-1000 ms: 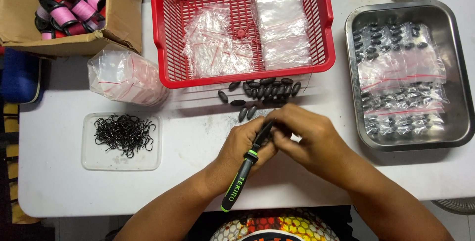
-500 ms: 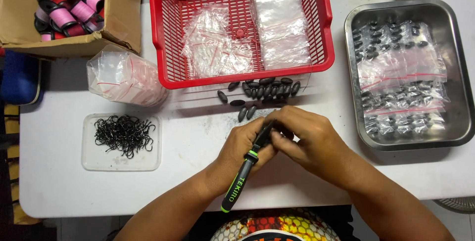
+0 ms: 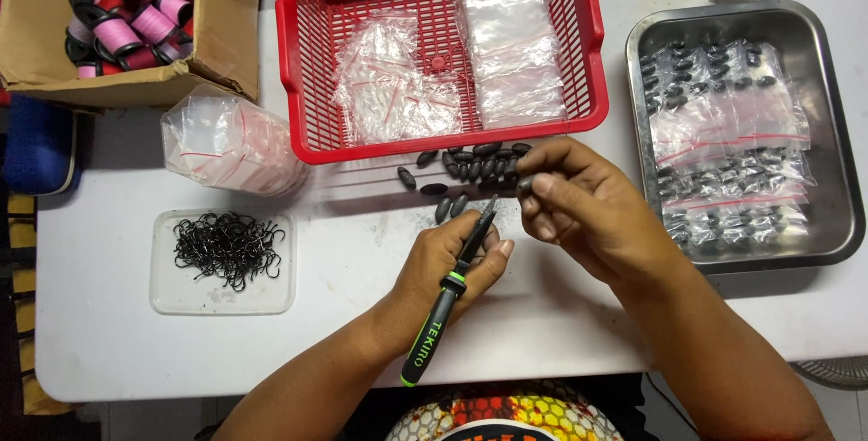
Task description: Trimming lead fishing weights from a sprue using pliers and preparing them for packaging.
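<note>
My left hand rests on the white table and grips a slim tool with a black and green handle, its thin tip pointing up and to the right. My right hand is raised over the pile of dark oval sinkers in front of the red basket. Its fingertips pinch one small dark sinker. The two hands are apart.
The red basket holds clear zip bags. A steel tray on the right carries filled bags of sinkers. On the left sit a clear lid of black hooks, a heap of small bags and a cardboard box of thread spools.
My right hand has left the tool tip and moved up and to the right toward the sinker pile. My left hand stays put with the tool.
</note>
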